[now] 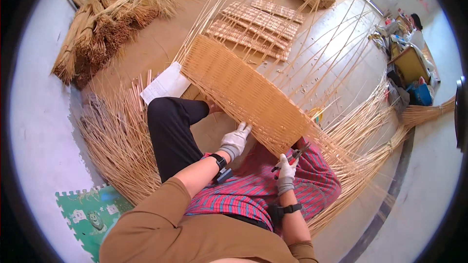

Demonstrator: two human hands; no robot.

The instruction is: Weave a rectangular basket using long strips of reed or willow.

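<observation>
A long panel of woven tan wicker lies slantwise before me, its near right end by my raised, cloth-covered knee. My left hand, in a pale knitted glove, grips the panel's lower edge with its fingertips; the thumb's hold is partly hidden. My right hand, gloved likewise, is closed round a pair of cutters with red handles and dark jaws. The jaws point up and right, close to the panel's right end. Long loose strands fan out from the panel's far side.
Finished-looking woven pieces lie flat on the floor ahead. Bundled stalks are heaped at the back left. Loose stalks spread along my left, and long pale ones along my right. A green foam mat lies at the lower left.
</observation>
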